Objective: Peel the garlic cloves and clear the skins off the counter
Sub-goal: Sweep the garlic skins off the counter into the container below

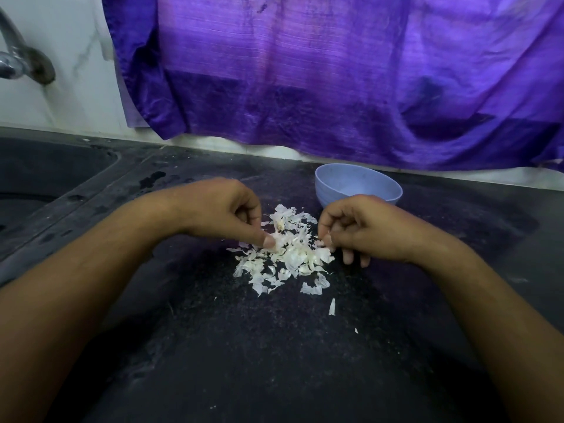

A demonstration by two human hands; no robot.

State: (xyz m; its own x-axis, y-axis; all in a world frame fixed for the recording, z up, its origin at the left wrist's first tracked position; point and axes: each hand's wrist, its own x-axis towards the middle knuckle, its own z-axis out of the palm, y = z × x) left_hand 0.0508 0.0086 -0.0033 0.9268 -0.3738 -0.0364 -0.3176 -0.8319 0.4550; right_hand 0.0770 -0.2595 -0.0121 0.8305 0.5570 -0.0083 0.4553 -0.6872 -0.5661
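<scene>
A heap of white garlic skins [287, 254] lies on the dark counter [274, 346] between my hands. My left hand [225, 212] sits at the heap's left edge with its fingers curled, and its thumb tip pinches into the skins. My right hand [360, 227] is at the heap's right edge, also curled, its thumb and fingertips pinching a bit of skin. A few stray skin flakes [332, 306] lie nearer to me. I cannot make out a whole clove; a yellowish piece [279, 223] shows near the top of the heap.
A pale blue bowl [357, 184] stands just behind my right hand, its inside mostly hidden. A dark sink [45, 178] with a metal tap [18, 59] is at the left. A purple cloth [335, 71] hangs over the back wall.
</scene>
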